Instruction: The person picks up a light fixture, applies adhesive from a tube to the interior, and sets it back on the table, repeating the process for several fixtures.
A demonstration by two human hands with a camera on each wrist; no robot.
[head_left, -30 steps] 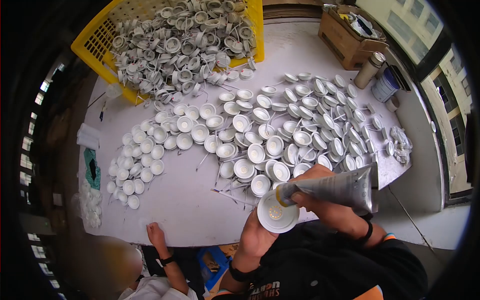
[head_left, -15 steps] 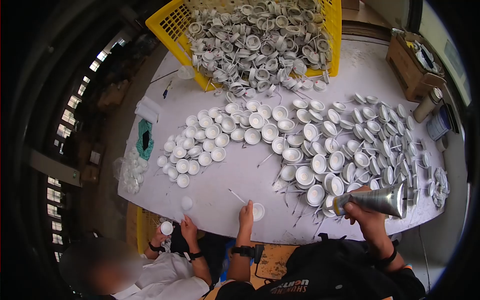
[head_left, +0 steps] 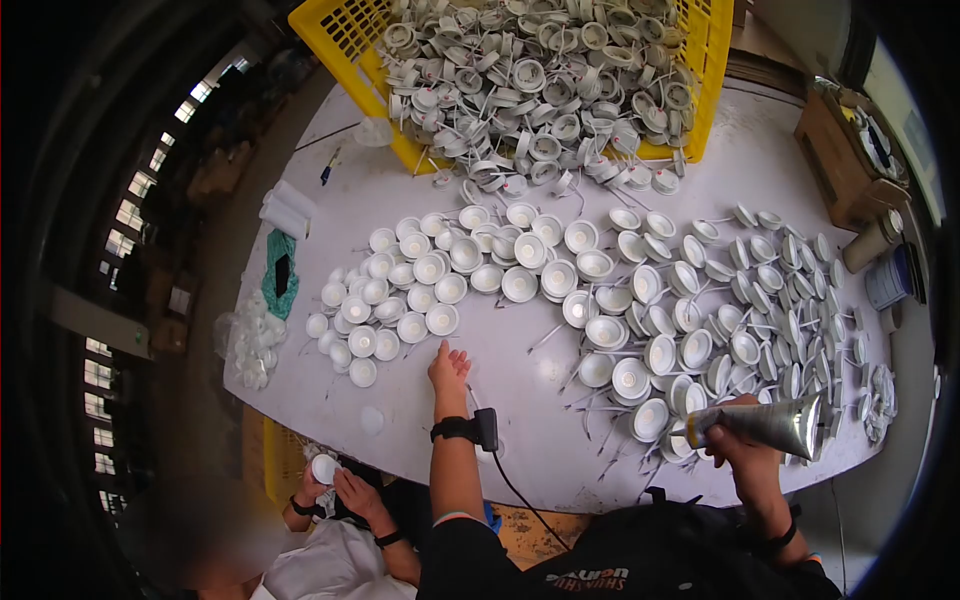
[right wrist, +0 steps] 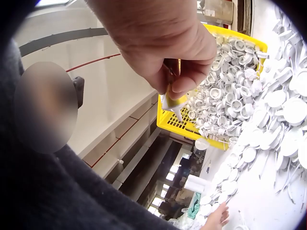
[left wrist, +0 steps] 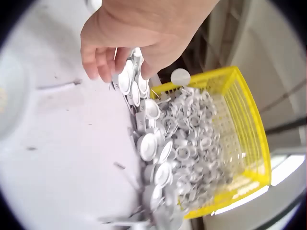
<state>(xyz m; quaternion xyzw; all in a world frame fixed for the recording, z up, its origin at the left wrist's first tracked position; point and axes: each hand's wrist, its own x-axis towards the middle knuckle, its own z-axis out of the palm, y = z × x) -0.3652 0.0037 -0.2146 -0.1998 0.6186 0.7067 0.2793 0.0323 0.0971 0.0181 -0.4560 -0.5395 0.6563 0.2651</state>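
Observation:
My left hand [head_left: 450, 368] is over the table, its fingers loosely spread and holding nothing, just below the left cluster of white downlights [head_left: 443, 319]. The left wrist view shows that hand [left wrist: 139, 38] with fingers hanging down near the row of lights [left wrist: 147, 146]. A downlight with small yellow LEDs [left wrist: 8, 103] lies at that view's left edge; in the head view my wrist mostly covers it. At the right, my right hand [head_left: 748, 455] grips a silver squeeze tube [head_left: 775, 424] with a yellow band. Its white nozzle [right wrist: 178, 113] points downward in the right wrist view.
A yellow crate [head_left: 345, 60] heaped with grey-white ring housings stands at the back. More downlights [head_left: 695, 347] with wires cover the table's right half. At lower left another person's hands [head_left: 355, 490] hold a white round part [head_left: 325, 468]. A cardboard box [head_left: 845, 165] stands back right.
My left hand has put the downlight down near the front edge, let go, and moved up and left toward the left cluster. My right hand has carried the tube away rightward. The view has shifted.

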